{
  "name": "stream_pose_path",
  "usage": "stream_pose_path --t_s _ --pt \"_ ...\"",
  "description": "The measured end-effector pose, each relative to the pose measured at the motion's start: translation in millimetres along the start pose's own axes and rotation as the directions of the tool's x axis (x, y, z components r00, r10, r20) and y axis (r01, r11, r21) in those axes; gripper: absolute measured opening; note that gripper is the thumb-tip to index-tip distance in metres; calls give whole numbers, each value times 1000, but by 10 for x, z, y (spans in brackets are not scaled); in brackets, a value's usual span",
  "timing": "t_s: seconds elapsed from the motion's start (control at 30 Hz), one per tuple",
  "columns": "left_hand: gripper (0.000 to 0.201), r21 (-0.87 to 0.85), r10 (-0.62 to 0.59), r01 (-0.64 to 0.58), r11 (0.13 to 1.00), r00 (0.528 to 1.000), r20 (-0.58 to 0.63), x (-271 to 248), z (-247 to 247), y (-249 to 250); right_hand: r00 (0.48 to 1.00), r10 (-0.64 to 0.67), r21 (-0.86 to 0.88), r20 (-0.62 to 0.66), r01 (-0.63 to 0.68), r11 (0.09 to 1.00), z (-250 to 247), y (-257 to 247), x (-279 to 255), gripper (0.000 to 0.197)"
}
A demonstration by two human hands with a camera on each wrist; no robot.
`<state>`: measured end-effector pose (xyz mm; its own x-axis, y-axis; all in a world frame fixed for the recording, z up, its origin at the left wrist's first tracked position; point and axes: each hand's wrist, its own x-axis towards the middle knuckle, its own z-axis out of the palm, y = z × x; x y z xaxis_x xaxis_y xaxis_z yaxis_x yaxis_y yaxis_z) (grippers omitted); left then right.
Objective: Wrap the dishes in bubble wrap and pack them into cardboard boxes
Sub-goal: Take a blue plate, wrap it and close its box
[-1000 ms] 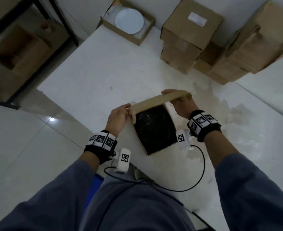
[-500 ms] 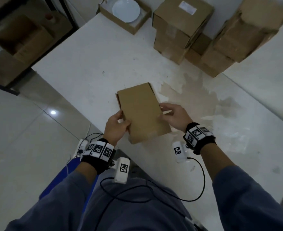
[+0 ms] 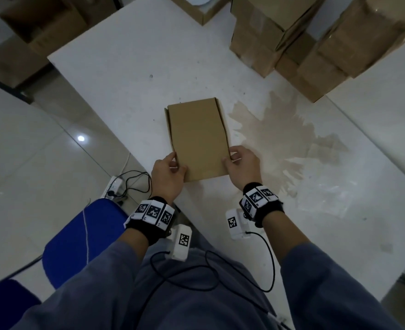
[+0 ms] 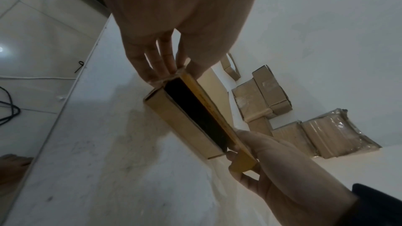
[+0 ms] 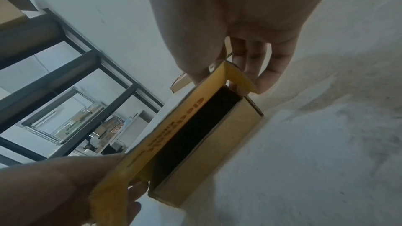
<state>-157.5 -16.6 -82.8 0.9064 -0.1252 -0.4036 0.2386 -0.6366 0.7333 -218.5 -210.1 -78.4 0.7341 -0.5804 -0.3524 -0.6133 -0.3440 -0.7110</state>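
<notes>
Head view: we note a flat brown cardboard box (image 3: 197,141) lying on the white worktop (image 3: 125,75), lid down over it, left hand (image 3: 169,173) and right hand (image 3: 243,166) each pinching a near corner of the lid, so we judge packing of this box nearly done, with sealing left. Left wrist view: the front flap (image 4: 208,107) is not yet tucked, a dark gap showing. Right wrist view: same gap, contents too dark to identify.

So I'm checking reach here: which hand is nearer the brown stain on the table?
Right. The right hand, gripping the cardboard box's right front corner, sits beside the stain; the left hand is across the box.
</notes>
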Motion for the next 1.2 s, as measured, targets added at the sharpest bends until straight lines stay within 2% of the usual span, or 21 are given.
stream_pose_path --t_s 0.33,0.57,0.73,0.93,1.2 --pt "45 -19 26 -29 999 990 -142 -105 138 -83 997 -15 -28 -72 13 1000 96 81 -80 28" --pt "46 34 33 -27 999 982 -185 -179 246 -65 994 -30 -107 -109 19 994 177 106 -126 31" --pt "34 -148 -97 67 987 974 -206 -240 260 -87 987 109 63 -119 -103 993 175 216 -136 28" --pt "38 -386 -296 251 888 953 -63 -356 270 -237 980 187 300 -64 -160 940 182 379 -263 21" --pt "42 -343 -286 251 905 957 -56 -354 271 -284 976 208 401 -69 -164 901 204 413 -292 18"
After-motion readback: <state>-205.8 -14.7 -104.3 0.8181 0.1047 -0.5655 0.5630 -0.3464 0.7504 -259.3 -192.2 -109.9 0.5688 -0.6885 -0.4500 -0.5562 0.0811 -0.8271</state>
